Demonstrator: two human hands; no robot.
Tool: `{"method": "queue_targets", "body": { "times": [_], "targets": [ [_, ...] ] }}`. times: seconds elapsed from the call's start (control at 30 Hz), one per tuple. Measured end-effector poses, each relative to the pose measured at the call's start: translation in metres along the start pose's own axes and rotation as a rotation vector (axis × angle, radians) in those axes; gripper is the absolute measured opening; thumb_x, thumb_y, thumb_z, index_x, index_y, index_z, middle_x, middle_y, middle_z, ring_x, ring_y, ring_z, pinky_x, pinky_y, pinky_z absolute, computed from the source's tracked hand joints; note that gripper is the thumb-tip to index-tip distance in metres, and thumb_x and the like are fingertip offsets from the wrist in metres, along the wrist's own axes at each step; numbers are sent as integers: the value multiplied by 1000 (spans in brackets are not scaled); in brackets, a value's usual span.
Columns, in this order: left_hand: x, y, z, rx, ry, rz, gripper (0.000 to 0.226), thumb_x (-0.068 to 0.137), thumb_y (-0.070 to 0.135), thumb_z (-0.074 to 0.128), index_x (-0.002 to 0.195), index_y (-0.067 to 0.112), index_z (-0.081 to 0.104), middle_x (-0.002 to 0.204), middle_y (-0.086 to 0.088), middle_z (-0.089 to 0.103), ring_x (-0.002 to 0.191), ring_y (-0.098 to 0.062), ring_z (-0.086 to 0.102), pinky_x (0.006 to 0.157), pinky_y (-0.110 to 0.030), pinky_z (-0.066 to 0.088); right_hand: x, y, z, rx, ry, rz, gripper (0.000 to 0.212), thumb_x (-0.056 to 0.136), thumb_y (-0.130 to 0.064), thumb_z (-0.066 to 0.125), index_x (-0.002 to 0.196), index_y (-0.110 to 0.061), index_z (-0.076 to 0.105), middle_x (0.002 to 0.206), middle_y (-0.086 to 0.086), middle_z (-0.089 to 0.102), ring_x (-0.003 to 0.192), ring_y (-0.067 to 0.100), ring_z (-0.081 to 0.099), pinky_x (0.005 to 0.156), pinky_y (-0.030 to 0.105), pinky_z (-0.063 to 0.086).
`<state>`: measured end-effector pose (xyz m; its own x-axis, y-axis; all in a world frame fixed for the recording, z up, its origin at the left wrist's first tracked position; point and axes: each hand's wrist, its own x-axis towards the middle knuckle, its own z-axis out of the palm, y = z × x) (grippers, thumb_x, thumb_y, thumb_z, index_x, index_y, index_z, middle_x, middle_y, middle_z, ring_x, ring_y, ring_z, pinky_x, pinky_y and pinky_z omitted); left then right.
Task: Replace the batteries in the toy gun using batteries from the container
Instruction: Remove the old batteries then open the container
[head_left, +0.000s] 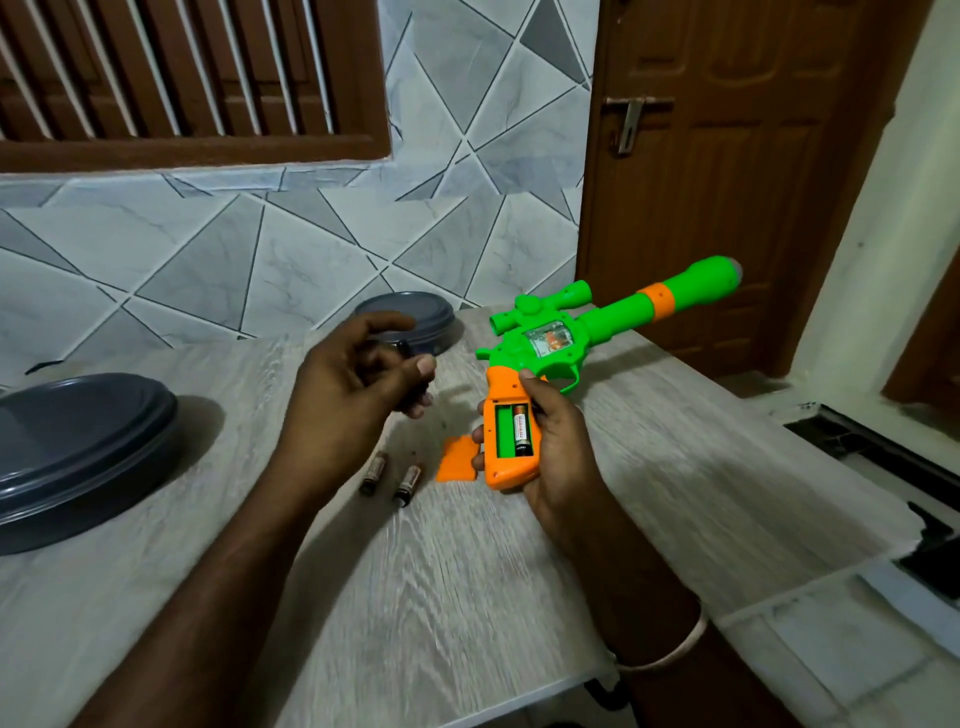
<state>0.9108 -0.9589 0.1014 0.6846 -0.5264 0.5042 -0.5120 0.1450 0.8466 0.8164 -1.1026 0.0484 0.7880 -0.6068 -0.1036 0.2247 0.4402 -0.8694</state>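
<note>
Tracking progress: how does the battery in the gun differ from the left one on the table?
The gun battery sits in the open grip of the gun, beside an empty slot; the table battery lies loose on the table. The gun battery's label shows clearly; the table battery's is blurred. Both are dark cells of similar size.

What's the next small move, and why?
Probably bring the left hand, pinching a dark battery-like cylinder, to the green-and-orange plastic toy gun in the right hand: its open grip bay holds one black-and-copper battery, the other slot is bare.
</note>
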Motion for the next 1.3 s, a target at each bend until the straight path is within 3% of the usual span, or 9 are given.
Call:
{"method": "queue_targets", "body": {
  "times": [0.13,0.23,0.4,0.6,0.8,1.03,1.2,1.3],
  "targets": [
    [-6,10,20,-124,44,131,20,84,-5,75,103,-4,68,78,-22,73,67,-33,74,70,-43,63,-4,-5,3,72,-56,2,39,99,-40,48,90,-8,68,65,9,67,49,21,63,43,28,50],
    [-11,9,31,-91,10,213,17,81,-3,79,96,2,71,84,-16,75,76,-32,75,75,-49,63,-5,-4,5,95,-74,-13,37,99,-38,48,94,-9,69,71,10,67,51,21,62,41,27,50],
    [-16,8,37,131,-41,350,12,83,4,80,93,5,74,87,-1,76,83,-12,75,78,-39,61,-9,-6,6,116,-98,-34,34,102,-34,45,94,-9,65,65,11,62,52,23,59,40,25,48],
    [-16,9,35,275,-53,428,7,87,11,79,93,10,75,86,7,75,82,-8,73,72,-34,58,-11,-7,5,174,-131,-37,32,103,-30,42,95,-9,65,70,10,66,54,20,62,49,26,52],
    [-16,11,33,314,-112,489,6,88,8,78,93,8,75,88,3,76,85,-6,73,74,-28,58,-9,-3,4,167,-126,-27,29,101,-33,47,106,-12,66,87,14,66,69,24,63,57,30,52],
    [-16,9,28,358,-162,517,6,89,9,76,95,11,74,87,4,75,83,-8,73,74,-33,57,-13,-5,3,187,-146,-17,28,102,-30,45,105,-10,65,85,13,65,59,19,63,46,23,50],
    [-15,7,27,372,-190,529,7,90,9,75,97,10,74,89,6,75,82,-6,74,73,-32,58,-9,-4,3,167,-137,-14,32,101,-34,48,104,-11,69,95,16,66,76,25,64,66,34,50],
    [-15,5,27,344,-196,506,7,89,7,76,96,8,75,90,2,76,81,-10,74,74,-34,58,-7,-4,3,206,-148,-9,34,101,-34,47,113,-9,66,101,18,66,80,26,65,68,35,53]
  ]
}}
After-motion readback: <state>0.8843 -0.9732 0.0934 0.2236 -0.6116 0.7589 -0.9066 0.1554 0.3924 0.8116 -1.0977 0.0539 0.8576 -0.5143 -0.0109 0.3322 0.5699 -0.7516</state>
